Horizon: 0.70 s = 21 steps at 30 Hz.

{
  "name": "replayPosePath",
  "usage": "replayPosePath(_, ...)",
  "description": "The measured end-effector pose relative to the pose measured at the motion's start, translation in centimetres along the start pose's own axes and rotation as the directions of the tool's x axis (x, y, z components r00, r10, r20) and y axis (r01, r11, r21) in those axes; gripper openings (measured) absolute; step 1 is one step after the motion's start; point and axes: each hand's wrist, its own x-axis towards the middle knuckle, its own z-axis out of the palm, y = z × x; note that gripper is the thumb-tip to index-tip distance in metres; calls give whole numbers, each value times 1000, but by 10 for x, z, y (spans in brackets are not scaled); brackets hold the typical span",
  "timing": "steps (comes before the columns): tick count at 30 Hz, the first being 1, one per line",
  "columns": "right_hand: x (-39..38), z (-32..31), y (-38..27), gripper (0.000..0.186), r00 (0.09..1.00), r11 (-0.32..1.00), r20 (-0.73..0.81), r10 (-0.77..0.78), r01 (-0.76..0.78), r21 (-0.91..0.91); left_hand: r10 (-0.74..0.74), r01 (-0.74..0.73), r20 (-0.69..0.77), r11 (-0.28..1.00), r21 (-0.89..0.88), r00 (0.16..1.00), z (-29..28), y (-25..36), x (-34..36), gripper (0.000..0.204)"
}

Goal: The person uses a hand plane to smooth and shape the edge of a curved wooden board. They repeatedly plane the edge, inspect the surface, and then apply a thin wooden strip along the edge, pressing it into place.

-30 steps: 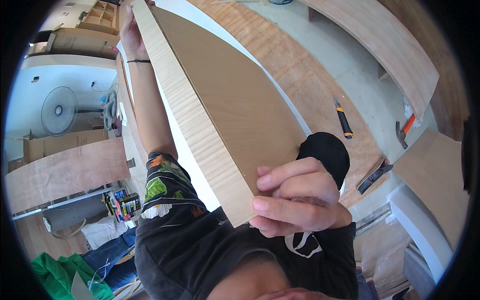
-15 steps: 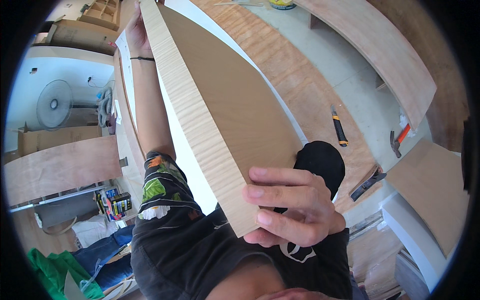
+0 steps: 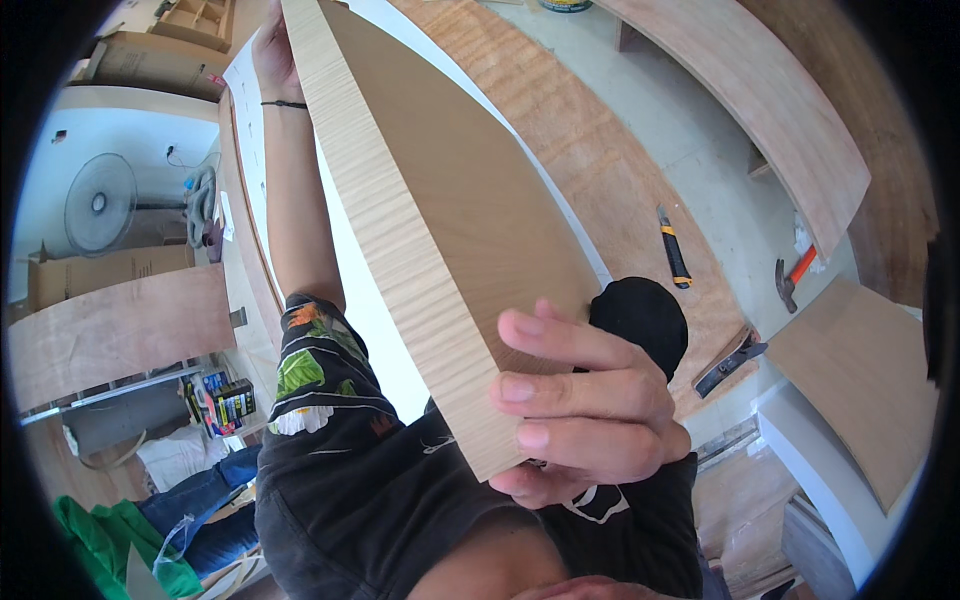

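A long wooden panel (image 3: 465, 210) with a thick, pale, striped-grain edge slants across the view, from the upper left down toward my chest. My left hand (image 3: 274, 58) grips its far end at the top left; most of the fingers are hidden there. At the near end, my right hand (image 3: 600, 400) curls round the corner, several fingertips at the edge and the thumb low by the bottom corner. Right of the panel, a yellow-and-black utility knife (image 3: 674, 250) lies on a reddish plywood sheet (image 3: 590, 150). A hand plane (image 3: 731, 366) sits by that sheet's near end.
A claw hammer (image 3: 794, 277) with an orange handle lies farther right, near a curved plywood panel (image 3: 770, 110) and a brown board (image 3: 860, 380). A fan (image 3: 100, 204) stands at the left. Below it are boxes (image 3: 228, 402) and a green cloth (image 3: 105, 535).
My right hand's fingers have spread and shifted slightly, the uppermost one higher along the panel. The panel stays in both hands; the surroundings shift a little left in view.
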Motion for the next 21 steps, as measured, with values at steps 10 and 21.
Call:
replayPosePath(10, 20, -14, 14, 47, 972, 993, 233, 26, -52, 107, 22, -22, 12, 1000, -23, 1000, -2, -1, -10, 46)
replayPosePath(21, 36, -14, 59, 121, 929, 984, 369, -10, -57, 170, 7, -7, 14, 1000, -29, 1000, -7, -3, -10, 46)
